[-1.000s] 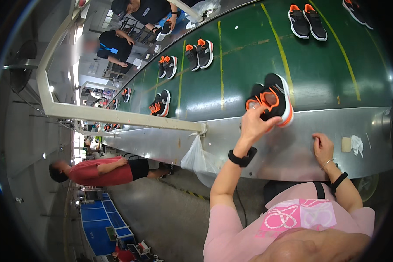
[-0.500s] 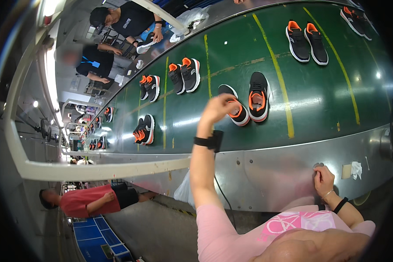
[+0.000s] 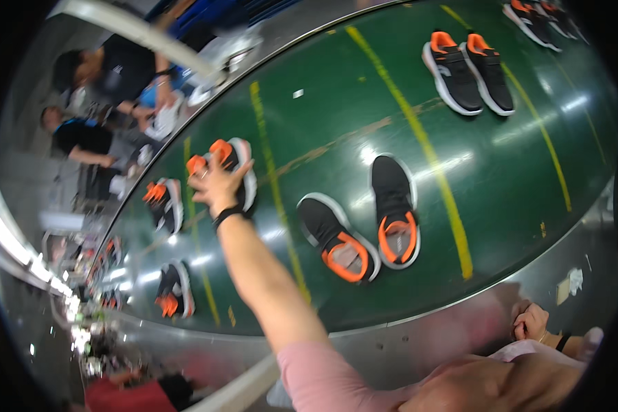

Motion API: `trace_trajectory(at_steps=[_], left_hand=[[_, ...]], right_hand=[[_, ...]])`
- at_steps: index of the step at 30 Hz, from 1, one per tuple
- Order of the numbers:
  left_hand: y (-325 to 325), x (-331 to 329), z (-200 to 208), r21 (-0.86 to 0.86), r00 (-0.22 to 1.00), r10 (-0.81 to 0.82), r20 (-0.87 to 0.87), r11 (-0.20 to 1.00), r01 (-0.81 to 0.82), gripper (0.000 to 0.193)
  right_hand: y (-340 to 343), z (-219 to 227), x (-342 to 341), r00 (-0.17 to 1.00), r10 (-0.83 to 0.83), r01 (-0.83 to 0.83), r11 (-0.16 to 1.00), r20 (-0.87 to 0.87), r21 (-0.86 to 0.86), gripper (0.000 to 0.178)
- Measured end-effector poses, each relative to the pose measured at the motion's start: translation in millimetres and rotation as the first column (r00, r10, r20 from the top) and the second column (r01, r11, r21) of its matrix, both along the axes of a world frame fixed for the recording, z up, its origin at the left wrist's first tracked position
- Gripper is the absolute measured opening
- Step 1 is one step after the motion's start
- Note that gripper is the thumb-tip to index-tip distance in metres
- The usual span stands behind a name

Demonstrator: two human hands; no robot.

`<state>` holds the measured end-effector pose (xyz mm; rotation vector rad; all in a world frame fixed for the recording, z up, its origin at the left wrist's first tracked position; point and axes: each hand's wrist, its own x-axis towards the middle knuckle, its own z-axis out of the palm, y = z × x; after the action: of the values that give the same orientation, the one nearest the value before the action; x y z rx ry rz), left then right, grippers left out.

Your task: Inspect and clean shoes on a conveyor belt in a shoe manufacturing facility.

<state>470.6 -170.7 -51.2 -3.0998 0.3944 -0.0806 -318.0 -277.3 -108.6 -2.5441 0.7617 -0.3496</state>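
My left hand reaches far out over the green conveyor belt, fingers spread across a pair of black sneakers with orange lining and white soles. It covers part of that pair, and I cannot tell whether it touches them. Nearer to me lie two matching sneakers, one tilted left and one almost straight, their orange openings toward me. My right hand is curled closed by the metal edge of the belt frame; its fingers hide whatever is in it, if anything.
More sneaker pairs lie to the left, beyond and at the far right. Across the belt a person in black handles a pale shoe. A pale frame bar crosses the lower left. White tissue lies at right.
My left hand has moved left and farther out, from the near turned pair to the pair beyond, and its fingers have spread. The view has tilted. My right hand stays by the metal edge.
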Motion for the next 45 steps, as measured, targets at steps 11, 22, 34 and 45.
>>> trace_trajectory(at_steps=[11,22,34,45], left_hand=[[-28,5,-2,0.028,0.998,0.036,-0.052,0.999,-0.034,0.1],[28,-128,-10,-0.099,0.945,0.067,0.321,0.994,-0.037,0.091],[26,-353,156,-0.288,0.675,-0.643,0.362,0.612,0.736,0.064],[65,-610,90,0.014,-0.015,-0.976,-0.217,-0.019,1.0,0.046]], right_hand=[[6,28,-13,0.939,0.067,-0.036,0.994,-0.337,0.1,0.018],[-20,28,24,0.986,0.088,-0.08,0.995,0.142,-0.062,0.011],[-19,15,2,0.956,0.04,-0.048,0.999,0.292,0.023,0.005],[-24,23,-29,0.917,-0.228,0.062,0.892,0.328,0.448,0.014]])
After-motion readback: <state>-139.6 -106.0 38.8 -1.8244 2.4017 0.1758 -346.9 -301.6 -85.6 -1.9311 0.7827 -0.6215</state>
